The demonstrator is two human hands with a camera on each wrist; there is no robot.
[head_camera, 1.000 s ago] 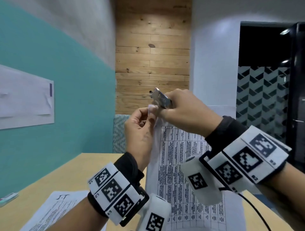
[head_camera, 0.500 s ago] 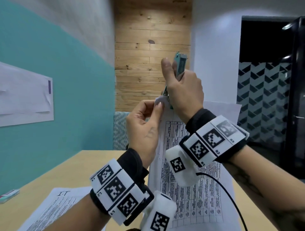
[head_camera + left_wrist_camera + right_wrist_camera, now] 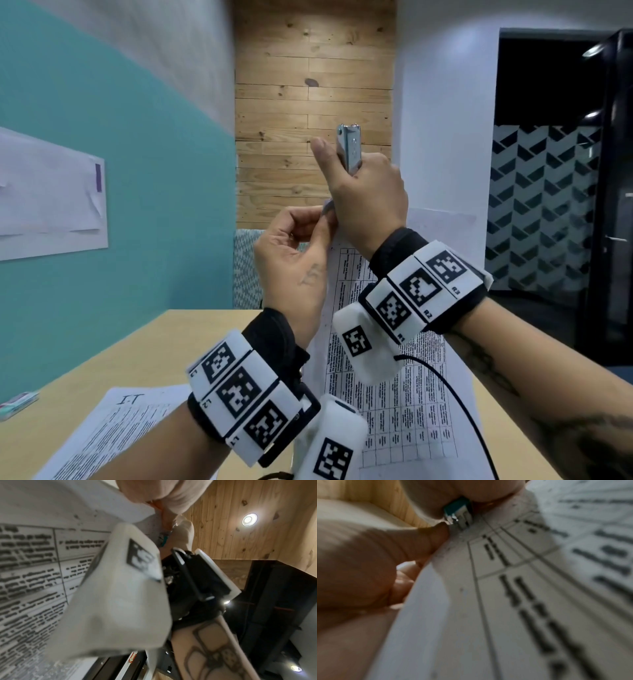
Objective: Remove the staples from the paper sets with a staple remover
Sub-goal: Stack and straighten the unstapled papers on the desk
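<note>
White printed sheets on the tan table [image 3: 113,346], nearest cam: one loose paper set [image 3: 113,425] lying flat at left, not being handled. Staple on it not visible from here.

Next out: second paper set [image 3: 404,394], the one with the grid table, being held up in the air, top corner at hand level, bottom hanging toward the table. Prob raised so the stapled corner is at eye line and both sides reachable.

Left hand [image 3: 294,263] is pinching that top-left corner, thumb + forefinger pressed together on the sheet, bracing it right beside the tool tip.

Right hand [image 3: 368,195] is wrapping the staple remover [image 3: 350,147] in a fist, thumb lying along its side, tool standing upright, metal tip pointing down into the corner. Right wrist view: teal/metal tip touching paper at the corner, next to the left fingertip. Staple itself too blurred to confirm.

Judging: prying step in progress; risk = tearing the corner.

Containers: none in view. Far left on the table edge, small teal/pink item [image 3: 19,404], can't ID.
</note>
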